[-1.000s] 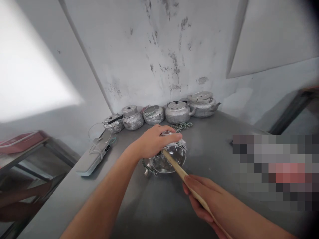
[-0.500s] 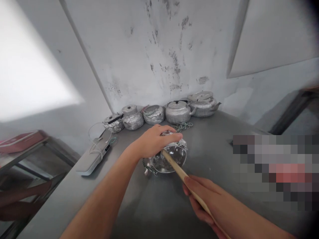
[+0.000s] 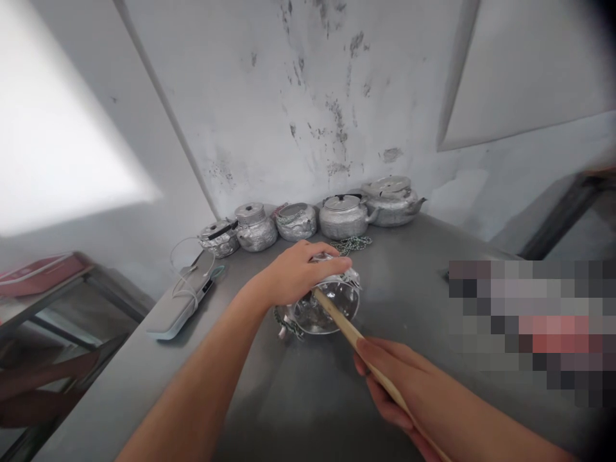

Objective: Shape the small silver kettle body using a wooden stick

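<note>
A shiny, dented metal kettle (image 3: 347,307) lies tipped on the table, its round mouth facing me. My left hand (image 3: 301,269) grips the kettle from above, thumb and fingers curved over its upper side. In my right hand (image 3: 397,378) is a wooden stick (image 3: 341,322), with the fingers wrapped round it. The stick's far end reaches into the kettle mouth below my left palm; its tip is hidden. A dark patterned cord (image 3: 294,328) hangs at the kettle's left side.
Against the wall stands a row of several silver kettles (image 3: 344,221). A patterned cord (image 3: 353,245) lies before them. At the table's left edge is a grey power bank (image 3: 178,311) with a white cable. A pink tray (image 3: 41,273) sits on a lower left stand. The right side is blurred out.
Almost nothing differs. Both hands keep their grip on the kettle and the stick, with only a very slight shift.
</note>
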Motion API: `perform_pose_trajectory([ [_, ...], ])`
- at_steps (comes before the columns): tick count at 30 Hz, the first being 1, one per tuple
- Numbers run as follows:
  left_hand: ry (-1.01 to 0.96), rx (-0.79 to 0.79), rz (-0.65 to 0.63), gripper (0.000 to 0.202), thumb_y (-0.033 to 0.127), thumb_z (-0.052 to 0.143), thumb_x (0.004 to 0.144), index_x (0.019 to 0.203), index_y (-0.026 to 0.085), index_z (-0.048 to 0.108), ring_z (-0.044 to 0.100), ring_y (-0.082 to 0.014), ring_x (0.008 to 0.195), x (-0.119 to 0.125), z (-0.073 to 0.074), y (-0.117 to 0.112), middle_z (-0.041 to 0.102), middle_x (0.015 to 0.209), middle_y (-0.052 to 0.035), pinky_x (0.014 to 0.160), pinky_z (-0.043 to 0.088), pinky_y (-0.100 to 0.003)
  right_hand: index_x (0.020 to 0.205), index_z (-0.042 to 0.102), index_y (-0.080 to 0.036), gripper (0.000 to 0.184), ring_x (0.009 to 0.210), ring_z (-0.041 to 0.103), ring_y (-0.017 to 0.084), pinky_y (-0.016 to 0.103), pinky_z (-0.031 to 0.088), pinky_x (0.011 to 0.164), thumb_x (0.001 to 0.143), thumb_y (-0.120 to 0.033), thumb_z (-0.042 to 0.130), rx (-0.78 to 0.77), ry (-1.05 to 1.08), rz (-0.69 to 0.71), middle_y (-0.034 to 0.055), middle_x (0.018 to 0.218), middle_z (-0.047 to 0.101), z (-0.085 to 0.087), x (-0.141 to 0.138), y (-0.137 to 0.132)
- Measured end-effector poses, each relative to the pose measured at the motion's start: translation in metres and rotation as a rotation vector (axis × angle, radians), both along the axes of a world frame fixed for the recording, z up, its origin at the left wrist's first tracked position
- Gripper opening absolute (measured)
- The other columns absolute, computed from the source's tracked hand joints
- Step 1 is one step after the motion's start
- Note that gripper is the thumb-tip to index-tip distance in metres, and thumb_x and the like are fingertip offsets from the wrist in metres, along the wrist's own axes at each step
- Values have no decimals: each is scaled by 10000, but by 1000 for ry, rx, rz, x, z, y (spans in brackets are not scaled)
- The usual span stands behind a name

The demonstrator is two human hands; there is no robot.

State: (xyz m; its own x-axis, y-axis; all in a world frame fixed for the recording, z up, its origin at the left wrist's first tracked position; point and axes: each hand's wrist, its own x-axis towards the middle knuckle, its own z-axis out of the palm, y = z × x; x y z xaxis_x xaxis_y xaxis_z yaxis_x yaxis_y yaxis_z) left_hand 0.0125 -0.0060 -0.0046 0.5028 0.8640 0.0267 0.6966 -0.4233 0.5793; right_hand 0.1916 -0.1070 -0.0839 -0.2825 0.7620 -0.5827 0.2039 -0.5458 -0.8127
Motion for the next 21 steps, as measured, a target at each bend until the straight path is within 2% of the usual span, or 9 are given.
perform_pose_trajectory([
  [3, -6, -5, 9, 471, 668, 479, 942, 1227, 347, 672, 515, -282, 1251, 0, -1, 1, 588, 1356, -14, 1065, 395, -403, 901, 520, -261, 386, 299, 262, 53, 177, 218, 298, 995, -553, 285, -4, 4, -5, -69, 575, 435, 0, 0, 1],
  [8, 1, 7, 1, 487, 678, 478, 935, 1234, 345, 671, 506, -285, 1263, -1, -1, 2, 594, 1350, -12, 1078, 385, -405, 892, 528, -258, 384, 286, 243, 58, 193, 175, 288, 986, -559, 309, 7, -13, -4, -66, 558, 430, -1, -1, 0],
  [13, 18, 10, -20, 498, 682, 458, 937, 1242, 347, 664, 491, -300, 1284, -1, 0, 2, 597, 1361, -4, 1065, 397, -402, 878, 521, -256, 375, 310, 272, 63, 180, 229, 303, 995, -536, 301, 25, -1, -5, -64, 576, 435, -2, -1, 0],
  [15, 16, 12, -14, 496, 681, 458, 938, 1242, 346, 663, 496, -294, 1279, -1, 0, 2, 598, 1356, -8, 1074, 393, -406, 878, 524, -255, 354, 302, 262, 63, 177, 230, 294, 993, -522, 322, 14, 1, 5, -69, 567, 436, 1, -2, 0],
  [20, 11, 17, -11, 492, 681, 465, 936, 1231, 345, 671, 498, -299, 1276, 0, -1, 2, 600, 1353, -10, 1074, 395, -411, 847, 517, -239, 392, 295, 292, 64, 164, 264, 292, 1040, -400, 215, 10, -88, -4, -76, 527, 416, 15, -3, 1],
  [21, 11, 18, -15, 486, 672, 465, 939, 1229, 341, 673, 498, -299, 1276, 0, -1, 2, 600, 1354, -8, 1076, 393, -408, 835, 513, -240, 382, 277, 265, 58, 167, 232, 279, 1035, -419, 242, 3, -72, -1, -79, 518, 412, 16, -3, 0],
])
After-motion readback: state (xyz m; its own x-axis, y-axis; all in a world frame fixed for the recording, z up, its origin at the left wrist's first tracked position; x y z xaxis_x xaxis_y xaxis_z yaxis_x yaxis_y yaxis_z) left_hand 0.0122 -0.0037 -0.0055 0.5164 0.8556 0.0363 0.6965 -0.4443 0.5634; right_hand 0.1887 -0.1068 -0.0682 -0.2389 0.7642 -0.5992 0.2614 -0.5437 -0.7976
